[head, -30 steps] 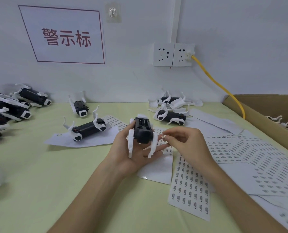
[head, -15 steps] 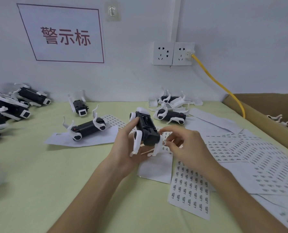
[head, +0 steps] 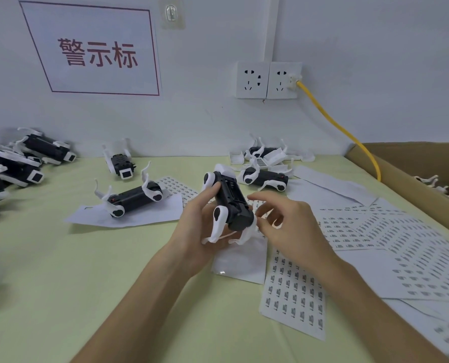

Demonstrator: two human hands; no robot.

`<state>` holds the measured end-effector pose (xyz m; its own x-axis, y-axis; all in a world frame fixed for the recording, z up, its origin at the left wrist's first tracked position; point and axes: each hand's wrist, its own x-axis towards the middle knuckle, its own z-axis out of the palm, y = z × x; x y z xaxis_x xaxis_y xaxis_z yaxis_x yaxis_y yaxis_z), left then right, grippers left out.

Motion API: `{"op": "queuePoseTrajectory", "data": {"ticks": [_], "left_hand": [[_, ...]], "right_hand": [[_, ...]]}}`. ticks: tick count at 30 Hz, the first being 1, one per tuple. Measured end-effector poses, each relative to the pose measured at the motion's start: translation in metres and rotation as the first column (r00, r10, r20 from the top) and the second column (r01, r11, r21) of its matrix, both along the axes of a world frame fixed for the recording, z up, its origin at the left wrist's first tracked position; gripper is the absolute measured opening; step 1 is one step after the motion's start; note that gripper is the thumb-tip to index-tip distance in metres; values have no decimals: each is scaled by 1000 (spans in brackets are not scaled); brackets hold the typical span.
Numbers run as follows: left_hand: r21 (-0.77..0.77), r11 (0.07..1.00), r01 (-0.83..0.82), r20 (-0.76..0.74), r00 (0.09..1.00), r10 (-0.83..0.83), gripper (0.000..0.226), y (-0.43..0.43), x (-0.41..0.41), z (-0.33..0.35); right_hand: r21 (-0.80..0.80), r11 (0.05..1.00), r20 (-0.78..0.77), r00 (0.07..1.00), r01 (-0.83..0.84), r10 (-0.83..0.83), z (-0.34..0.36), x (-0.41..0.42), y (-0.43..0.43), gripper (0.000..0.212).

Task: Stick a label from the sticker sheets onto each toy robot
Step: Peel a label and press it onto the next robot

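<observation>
My left hand grips a black toy robot with white legs, belly up and tilted, above the table's middle. My right hand is beside the robot's right flank, index finger stretched over its body, the other fingertips loosely curved at its lower end. No label shows between those fingers. A sticker sheet lies below my right hand, with more sheets spread to the right.
Other toy robots lie around: one on a white sheet, one behind it, two at the back, a pile at the left. A cardboard box and yellow cable border the right.
My left hand has lifted and tilted the robot. My right hand, which pinched a small label, has moved against the robot's right side and spread its fingers.
</observation>
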<state>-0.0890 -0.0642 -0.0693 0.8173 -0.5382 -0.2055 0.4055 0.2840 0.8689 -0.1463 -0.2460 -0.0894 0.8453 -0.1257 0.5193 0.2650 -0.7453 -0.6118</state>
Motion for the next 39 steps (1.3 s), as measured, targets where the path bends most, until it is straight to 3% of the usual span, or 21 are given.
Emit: {"op": "queuePoseTrajectory", "data": {"ticks": [6, 9, 11, 15, 21, 28, 33, 39], "left_hand": [[-41, 997, -59, -53, 997, 57, 62, -2, -4, 0], [-169, 975, -144, -131, 984, 123, 67, -1, -4, 1], [-248, 954, -167, -169, 977, 127, 52, 1, -1, 0], [-319, 932, -174, -200, 973, 113, 41, 2, 2, -4], [-333, 931, -148, -190, 978, 87, 43, -3, -2, -2], [-318, 942, -110, -153, 986, 63, 48, -6, -6, 0], [-308, 943, -125, -125, 988, 90, 54, -5, -6, 3], [-301, 950, -87, -112, 992, 55, 39, 1, -5, 3]], "right_hand": [[22, 996, -116, 990, 84, -81, 0, 1, 0, 49], [188, 972, -167, 980, 141, -109, 5, 2, -3, 26], [344, 935, -198, 980, 89, -21, 8, 2, -2, 11], [523, 852, -173, 979, -6, 112, 9, 0, 7, 5], [600, 800, -91, 992, -18, 91, 8, -1, 13, 7], [573, 819, -42, 999, 5, 23, 10, -2, 13, 11], [407, 912, 27, 997, 58, -75, 11, -3, 14, 15], [362, 929, 3, 996, 80, -87, 13, -5, 12, 12]]}}
